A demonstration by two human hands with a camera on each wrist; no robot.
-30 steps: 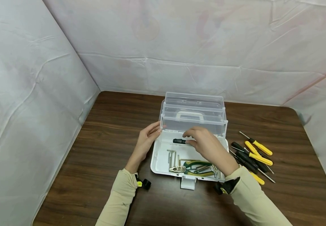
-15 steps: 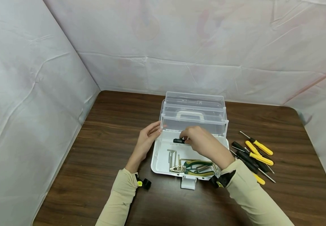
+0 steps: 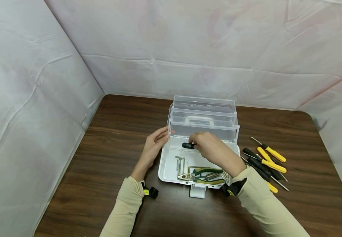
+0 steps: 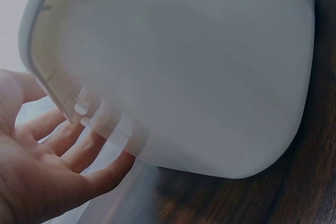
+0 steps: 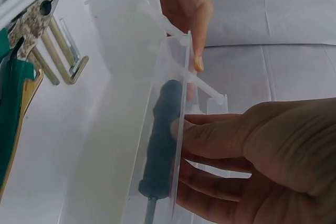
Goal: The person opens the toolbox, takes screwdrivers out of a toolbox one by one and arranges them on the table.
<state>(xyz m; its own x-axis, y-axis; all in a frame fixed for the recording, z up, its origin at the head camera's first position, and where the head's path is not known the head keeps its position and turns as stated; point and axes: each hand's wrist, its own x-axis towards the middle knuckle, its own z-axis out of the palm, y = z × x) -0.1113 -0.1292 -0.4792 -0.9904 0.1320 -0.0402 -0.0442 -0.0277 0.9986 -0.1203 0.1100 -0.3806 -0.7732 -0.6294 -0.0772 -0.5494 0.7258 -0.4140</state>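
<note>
An open white toolbox [image 3: 167, 171] with clear tiered trays [image 3: 203, 113] raised at its back stands on the table. My left hand [image 3: 151, 148] holds the left end of the trays; in the left wrist view its fingers [image 4: 113, 174] show partly through the translucent plastic. My right hand [image 3: 210, 149] reaches in at the trays' foot and pinches a dark-handled screwdriver [image 3: 186, 145]. Through the tray wall, the right wrist view shows that screwdriver's handle [image 5: 164, 135] and the thumb against it. Green-and-yellow pliers [image 3: 207, 182] and several hex keys [image 3: 180, 160] lie in the box's front part.
Right of the toolbox, several screwdrivers [image 3: 273, 166] with yellow or black handles lie in a loose pile on the dark wooden table [image 3: 123, 125]. A white latch [image 3: 197, 192] sticks out at the box's front. White cloth walls [image 3: 171, 79] stand behind and at the sides.
My right hand has shifted slightly left and closed on the screwdriver, whose visible end has risen a little toward the back. The left hand has stayed in place.
</note>
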